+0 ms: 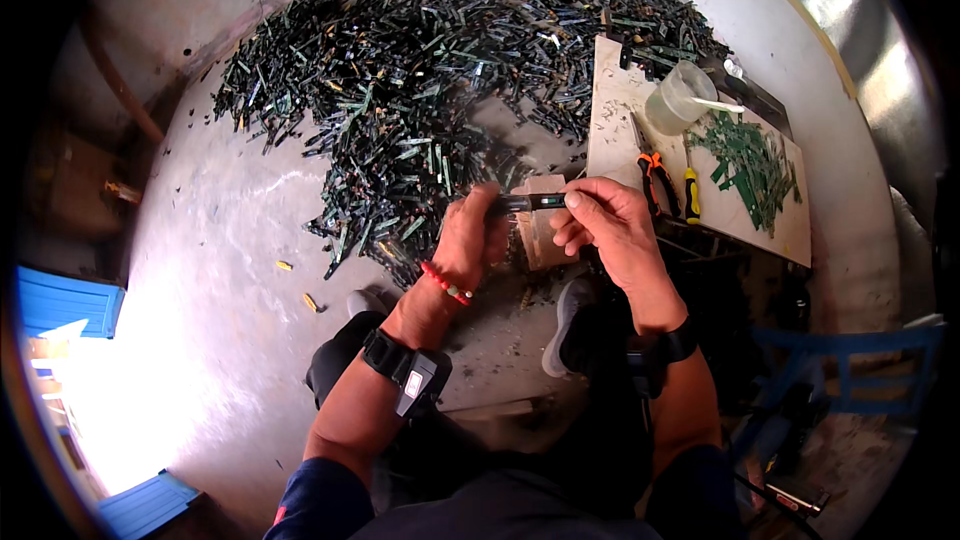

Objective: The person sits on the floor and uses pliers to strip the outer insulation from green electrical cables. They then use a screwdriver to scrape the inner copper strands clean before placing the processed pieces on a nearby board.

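Observation:
My left hand (pixel 471 229) grips one end of a narrow black strip-like part (pixel 529 202) in front of me. The thumb and forefinger of my right hand (pixel 606 221) pinch its other end, where a bit of green shows. Below the part, a reddish brick-like block (pixel 546 240) sits low between my feet. A large heap of dark strips (pixel 390 67), many with green circuit board showing, spreads over the floor beyond my hands. What my left palm covers is hidden.
On the board-topped table (pixel 615 112) at right lie orange-and-black pliers (pixel 660 184), a yellow-and-black handled tool (pixel 691 196), a cloudy plastic tub (pixel 677 101) with a white-handled utensil, and a pile of green circuit board strips (pixel 746 169). Blue chair-like frame (pixel 847 367) stands lower right.

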`<state>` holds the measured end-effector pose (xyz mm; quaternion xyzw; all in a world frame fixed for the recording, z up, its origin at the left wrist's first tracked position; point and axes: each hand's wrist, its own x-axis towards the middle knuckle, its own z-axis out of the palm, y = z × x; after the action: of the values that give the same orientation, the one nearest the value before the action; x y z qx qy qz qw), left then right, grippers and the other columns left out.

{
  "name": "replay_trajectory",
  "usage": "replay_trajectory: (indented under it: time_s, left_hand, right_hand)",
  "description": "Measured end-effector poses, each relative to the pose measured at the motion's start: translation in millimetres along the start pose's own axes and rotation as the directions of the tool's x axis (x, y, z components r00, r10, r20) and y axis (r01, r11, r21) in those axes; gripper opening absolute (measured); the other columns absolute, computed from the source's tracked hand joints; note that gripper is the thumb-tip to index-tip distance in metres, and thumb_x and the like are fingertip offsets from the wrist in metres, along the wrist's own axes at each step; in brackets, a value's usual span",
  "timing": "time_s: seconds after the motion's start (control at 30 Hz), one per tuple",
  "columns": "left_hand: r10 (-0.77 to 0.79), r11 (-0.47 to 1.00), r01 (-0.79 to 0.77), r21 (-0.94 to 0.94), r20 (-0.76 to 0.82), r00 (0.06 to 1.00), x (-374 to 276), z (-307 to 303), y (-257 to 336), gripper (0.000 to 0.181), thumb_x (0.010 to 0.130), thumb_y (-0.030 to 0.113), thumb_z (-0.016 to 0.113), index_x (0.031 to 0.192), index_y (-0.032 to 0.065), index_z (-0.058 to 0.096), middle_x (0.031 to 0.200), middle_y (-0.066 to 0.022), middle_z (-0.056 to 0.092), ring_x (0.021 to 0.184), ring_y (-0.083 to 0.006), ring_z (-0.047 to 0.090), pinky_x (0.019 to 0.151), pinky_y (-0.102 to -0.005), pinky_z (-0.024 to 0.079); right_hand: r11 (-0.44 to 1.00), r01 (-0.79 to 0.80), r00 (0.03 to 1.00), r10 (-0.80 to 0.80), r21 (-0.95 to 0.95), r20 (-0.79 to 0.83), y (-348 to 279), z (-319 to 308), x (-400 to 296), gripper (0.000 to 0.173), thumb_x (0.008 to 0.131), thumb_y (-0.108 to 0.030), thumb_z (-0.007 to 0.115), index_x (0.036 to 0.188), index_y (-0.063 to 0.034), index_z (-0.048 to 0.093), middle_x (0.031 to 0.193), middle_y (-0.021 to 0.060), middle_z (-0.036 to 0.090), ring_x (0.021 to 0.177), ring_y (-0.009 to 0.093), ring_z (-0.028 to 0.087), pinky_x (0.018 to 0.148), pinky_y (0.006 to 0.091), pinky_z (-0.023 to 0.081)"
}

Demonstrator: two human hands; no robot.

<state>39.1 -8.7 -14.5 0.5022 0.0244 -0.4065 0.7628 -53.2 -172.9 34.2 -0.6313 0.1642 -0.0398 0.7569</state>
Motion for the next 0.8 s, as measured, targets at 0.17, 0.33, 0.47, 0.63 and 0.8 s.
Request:
replay_trajectory:
  time_s: [0.17, 0.33, 0.47, 0.63, 0.8]
  left_hand:
    - [0.064, 0.992, -0.073, 0.107, 0.082, 0.995, -5.8, 1.9, 1.3, 0.039, 0.091, 0.036, 0.045, 0.062, 0.0117, 0.042, 0.051, 0.0013, 0.037, 0.042, -0.0096, 0.03, 0.041, -0.0261, 0.023]
    - [-0.089, 0.976, 0.065, 0.206, 0.111, 0.99, -10.1, 8.1, 7.1, 0.035, 0.091, 0.034, 0.045, 0.067, 0.0086, 0.049, 0.052, 0.0009, 0.041, 0.043, -0.0102, 0.034, 0.042, -0.0255, 0.026]
    - [0.253, 0.789, -0.379, 0.484, 0.308, 0.917, -15.8, 1.8, 1.8, 0.026, 0.091, 0.022, 0.041, 0.093, 0.0009, 0.056, 0.059, -0.0019, 0.05, 0.049, -0.0124, 0.045, 0.047, -0.0269, 0.035]
    - [0.239, 0.761, -0.311, 0.569, 0.2, 0.95, -17.8, 7.3, 1.9, 0.026, 0.091, 0.022, 0.042, 0.094, 0.0006, 0.057, 0.059, -0.0024, 0.052, 0.049, -0.0125, 0.046, 0.046, -0.0278, 0.035]
    - [0.101, 0.945, -0.127, 0.302, 0.099, 0.99, -11.2, 9.6, -1.4, 0.038, 0.091, 0.033, 0.047, 0.065, 0.0056, 0.056, 0.051, -0.0014, 0.049, 0.043, -0.0118, 0.043, 0.043, -0.0276, 0.034]
  right_hand:
    - [0.974, 0.158, 0.987, -0.151, -0.161, 0.055, -3.9, -11.2, 2.0, 0.017, 0.092, -0.008, 0.055, 0.103, 0.0032, 0.061, 0.077, 0.0053, 0.064, 0.064, 0.008, 0.06, 0.056, 0.0194, 0.05]
    - [0.9, 0.266, 0.964, -0.246, -0.345, 0.1, -0.8, -25.8, 5.5, 0.017, 0.089, 0.0, 0.053, 0.104, 0.0041, 0.061, 0.077, 0.0054, 0.065, 0.066, 0.007, 0.058, 0.063, 0.0202, 0.049]
    - [0.946, 0.269, 0.963, -0.268, -0.181, 0.034, 2.8, -18.7, 7.1, 0.021, 0.088, 0.002, 0.052, 0.108, 0.0046, 0.058, 0.08, 0.0067, 0.065, 0.068, 0.008, 0.059, 0.066, 0.0209, 0.05]
    - [0.969, 0.237, 0.969, -0.24, -0.063, -0.05, 8.0, -13.2, 9.4, 0.024, 0.088, 0.002, 0.052, 0.111, 0.0049, 0.057, 0.084, 0.0073, 0.065, 0.072, 0.01, 0.061, 0.065, 0.022, 0.05]
    - [0.985, 0.165, 0.982, -0.159, 0.052, -0.098, 8.2, -8.3, 9.7, 0.025, 0.09, -0.003, 0.052, 0.113, 0.0037, 0.057, 0.085, 0.0076, 0.064, 0.072, 0.013, 0.063, 0.063, 0.0227, 0.051]
